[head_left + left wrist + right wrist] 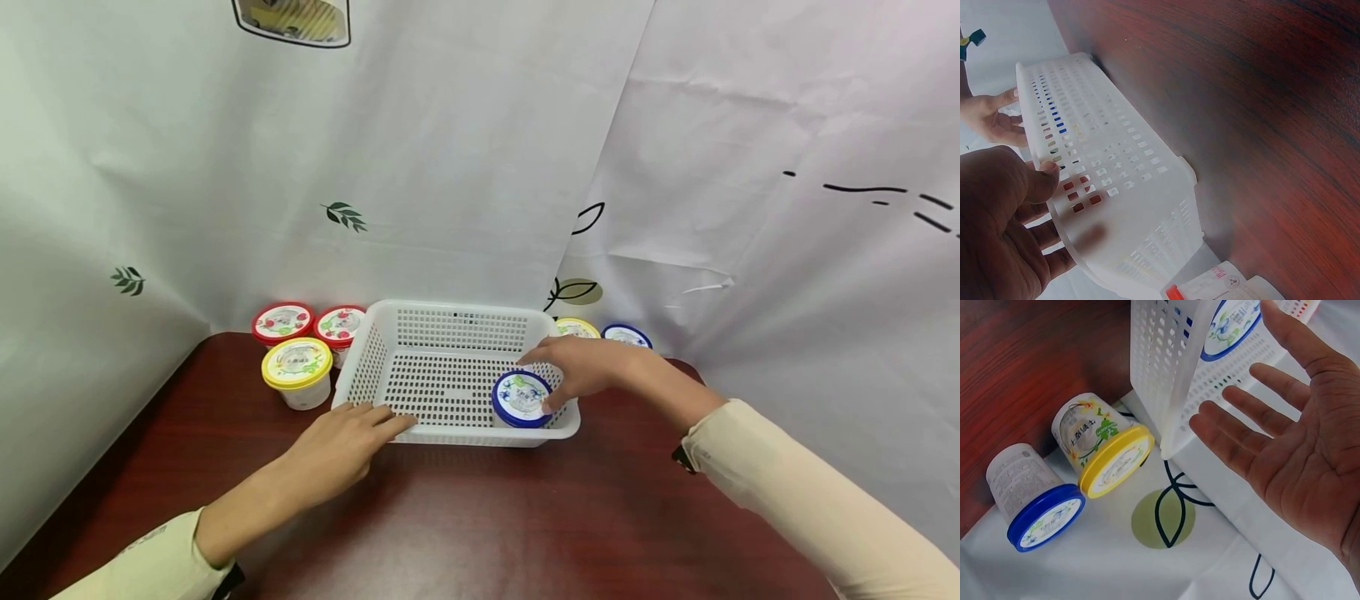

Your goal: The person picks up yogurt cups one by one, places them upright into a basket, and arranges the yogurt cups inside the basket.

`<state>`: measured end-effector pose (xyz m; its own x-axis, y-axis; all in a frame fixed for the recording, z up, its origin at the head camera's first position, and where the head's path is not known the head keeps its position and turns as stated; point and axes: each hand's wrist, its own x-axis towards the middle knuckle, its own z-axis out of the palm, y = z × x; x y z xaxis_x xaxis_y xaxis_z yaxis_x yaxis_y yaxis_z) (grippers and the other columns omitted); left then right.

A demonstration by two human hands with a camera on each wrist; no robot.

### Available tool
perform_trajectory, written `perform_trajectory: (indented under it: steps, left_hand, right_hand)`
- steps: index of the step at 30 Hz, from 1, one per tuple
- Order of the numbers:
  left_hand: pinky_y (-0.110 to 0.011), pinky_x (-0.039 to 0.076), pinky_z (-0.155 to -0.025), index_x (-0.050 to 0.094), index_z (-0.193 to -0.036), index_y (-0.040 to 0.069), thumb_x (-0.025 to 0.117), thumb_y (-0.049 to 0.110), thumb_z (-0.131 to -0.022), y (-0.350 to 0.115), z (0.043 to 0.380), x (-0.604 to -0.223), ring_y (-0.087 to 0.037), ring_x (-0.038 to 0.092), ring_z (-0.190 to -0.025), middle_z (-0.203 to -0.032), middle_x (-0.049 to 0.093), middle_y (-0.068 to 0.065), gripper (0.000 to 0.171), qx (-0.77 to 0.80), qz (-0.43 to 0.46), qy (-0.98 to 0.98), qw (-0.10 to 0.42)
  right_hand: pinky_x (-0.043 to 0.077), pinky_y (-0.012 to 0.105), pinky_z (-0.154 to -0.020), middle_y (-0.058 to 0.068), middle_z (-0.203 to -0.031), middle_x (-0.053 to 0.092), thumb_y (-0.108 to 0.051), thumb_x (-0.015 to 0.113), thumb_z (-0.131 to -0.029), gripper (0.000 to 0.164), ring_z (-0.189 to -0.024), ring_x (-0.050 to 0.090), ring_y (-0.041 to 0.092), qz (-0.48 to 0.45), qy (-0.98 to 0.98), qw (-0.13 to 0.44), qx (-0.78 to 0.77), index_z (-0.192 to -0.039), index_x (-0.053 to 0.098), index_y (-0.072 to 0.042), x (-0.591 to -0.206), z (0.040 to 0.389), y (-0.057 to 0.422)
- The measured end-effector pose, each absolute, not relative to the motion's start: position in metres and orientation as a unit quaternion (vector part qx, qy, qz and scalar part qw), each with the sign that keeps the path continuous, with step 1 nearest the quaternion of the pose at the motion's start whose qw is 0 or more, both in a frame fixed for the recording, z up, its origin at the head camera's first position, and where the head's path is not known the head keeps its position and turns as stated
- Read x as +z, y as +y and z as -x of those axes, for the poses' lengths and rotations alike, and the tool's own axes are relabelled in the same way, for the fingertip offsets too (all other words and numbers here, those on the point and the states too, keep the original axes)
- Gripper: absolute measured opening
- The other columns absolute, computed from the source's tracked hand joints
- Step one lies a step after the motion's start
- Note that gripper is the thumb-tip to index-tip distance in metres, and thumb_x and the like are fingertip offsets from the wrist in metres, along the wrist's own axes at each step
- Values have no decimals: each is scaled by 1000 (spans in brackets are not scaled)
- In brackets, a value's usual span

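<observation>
A white plastic basket (457, 433) with perforated walls stands on the table. My left hand (333, 450) grips its near-left rim; in the left wrist view the thumb lies over the outside and the other fingers go behind the rim. One tub with a blue lid (521, 398) stands upright inside, at the basket's near-right corner. Over the basket's right side is my right hand (588, 365), its thumb tip at that lid's edge. In the right wrist view its fingers (1229, 440) are spread, with nothing held between them.
Left of the basket are a yellow-lidded tub (297, 375) and two red-lidded tubs, one red-lidded tub (282, 322) farthest left. Beyond its right side stand a yellow-lidded tub (1100, 447) and another blue-lidded tub (1035, 497). A white printed curtain (465, 167) hangs behind the dark red table (480, 525).
</observation>
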<state>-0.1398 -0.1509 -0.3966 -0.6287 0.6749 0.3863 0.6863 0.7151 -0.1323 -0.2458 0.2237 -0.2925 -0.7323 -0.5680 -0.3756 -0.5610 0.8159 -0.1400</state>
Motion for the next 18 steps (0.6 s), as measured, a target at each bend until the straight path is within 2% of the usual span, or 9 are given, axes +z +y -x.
perform_trajectory:
  steps: [9, 18]
  left_hand:
    - [-46, 66, -95, 77, -135, 17, 82, -4, -83, -151, 141, -396, -26, 79, -107, -118, 81, -5, 56, -13, 376, -904, 205]
    - [-46, 66, -95, 77, -135, 17, 81, -5, -84, -152, 140, -397, -25, 79, -106, -118, 81, -5, 56, -17, 378, -902, 209]
  right_hand:
    - [40, 64, -134, 18, -175, 50, -41, 90, -94, 83, -165, 45, 41, 277, 937, 213, -13, -167, 57, -20, -290, 248, 231]
    - [43, 62, -132, 22, -167, 57, -38, 91, -93, 81, -159, 52, 42, 293, 935, 200, -9, -164, 59, -15, -290, 248, 238]
